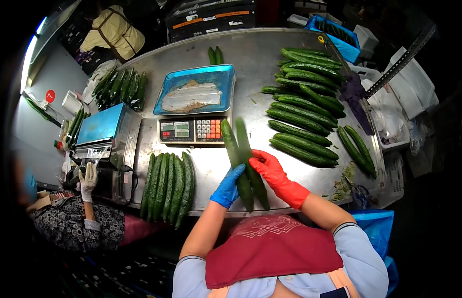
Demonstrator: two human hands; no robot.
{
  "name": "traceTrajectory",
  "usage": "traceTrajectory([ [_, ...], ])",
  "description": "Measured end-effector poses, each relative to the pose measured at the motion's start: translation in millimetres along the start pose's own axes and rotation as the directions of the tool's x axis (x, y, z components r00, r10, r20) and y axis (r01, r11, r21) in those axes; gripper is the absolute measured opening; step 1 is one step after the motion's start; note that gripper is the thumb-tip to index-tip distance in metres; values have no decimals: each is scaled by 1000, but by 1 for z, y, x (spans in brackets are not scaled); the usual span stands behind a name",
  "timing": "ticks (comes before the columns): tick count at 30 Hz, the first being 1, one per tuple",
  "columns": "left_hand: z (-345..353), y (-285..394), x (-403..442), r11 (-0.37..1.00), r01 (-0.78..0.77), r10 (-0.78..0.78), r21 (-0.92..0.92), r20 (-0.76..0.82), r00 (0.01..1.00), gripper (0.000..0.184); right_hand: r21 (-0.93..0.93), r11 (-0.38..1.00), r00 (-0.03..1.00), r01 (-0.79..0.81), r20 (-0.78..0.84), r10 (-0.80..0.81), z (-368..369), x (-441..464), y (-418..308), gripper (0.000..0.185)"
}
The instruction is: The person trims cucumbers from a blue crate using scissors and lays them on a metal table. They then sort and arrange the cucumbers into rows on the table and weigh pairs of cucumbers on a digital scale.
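Observation:
My left hand [228, 186], in a blue glove, is closed round a long green cucumber [230, 144] near the table's front edge. A second cucumber [243, 136] stands beside it, gripped by my right hand [271, 173] in a red glove. Both cucumbers point away from me, their upper ends near the scale's keypad. Behind them is a scale [191, 130] with a blue tray [169, 84] holding a pale, stained sheet. Several cucumbers lie side by side in a row [166, 185] to the left. A larger pile of cucumbers [303, 111] lies to the right.
Two cucumbers [357, 149] lie at the right edge, near scissors [361, 194] and green scraps. Two small ones [215, 55] lie behind the scale. At left are a blue-topped machine [99, 124], wrapped cucumbers [122, 87] and a co-worker's gloved hand [87, 180]. Another person [119, 35] is behind.

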State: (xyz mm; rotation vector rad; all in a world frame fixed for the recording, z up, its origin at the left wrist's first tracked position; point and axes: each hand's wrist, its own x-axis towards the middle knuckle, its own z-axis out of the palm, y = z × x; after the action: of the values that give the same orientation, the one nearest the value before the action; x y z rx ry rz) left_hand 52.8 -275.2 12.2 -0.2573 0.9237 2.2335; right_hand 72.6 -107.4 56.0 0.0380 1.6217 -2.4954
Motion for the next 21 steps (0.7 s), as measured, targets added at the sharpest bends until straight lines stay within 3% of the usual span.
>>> traceTrajectory([
  [2,-13,-1,-6,991,76,-71,-114,48,996,39,-103,990,996,93,8,-93,8,2,6,48],
  [3,-18,-2,-9,979,115,-103,-168,76,992,40,-134,989,998,64,-14,-67,12,2,6,51],
  [6,-24,-4,-15,986,69,-59,-155,67,996,43,-140,989,998,45,-39,-51,20,1,5,47],
  [7,-20,0,-16,999,4,-1,-50,72,997,44,-88,995,998,-48,-48,44,25,-2,-1,46],
  [10,-11,16,-22,976,-34,18,216,73,997,45,-118,987,988,-109,-121,94,31,-6,6,48],
  [13,-12,21,-34,935,1,10,355,-28,1000,40,-17,968,968,-250,-20,249,27,-3,24,45],
  [16,-27,20,-40,910,61,2,409,-153,988,38,-125,909,918,-397,-57,393,33,9,38,41],
  [17,-30,20,-44,890,35,65,455,-202,977,34,-155,899,912,-410,-93,400,39,13,40,40],
  [20,-41,31,-59,812,201,48,548,-405,913,34,-177,873,891,-454,-83,447,59,18,43,50],
  [21,-52,33,-62,763,198,87,616,-401,912,41,-352,849,918,-395,-123,376,56,25,65,58],
])
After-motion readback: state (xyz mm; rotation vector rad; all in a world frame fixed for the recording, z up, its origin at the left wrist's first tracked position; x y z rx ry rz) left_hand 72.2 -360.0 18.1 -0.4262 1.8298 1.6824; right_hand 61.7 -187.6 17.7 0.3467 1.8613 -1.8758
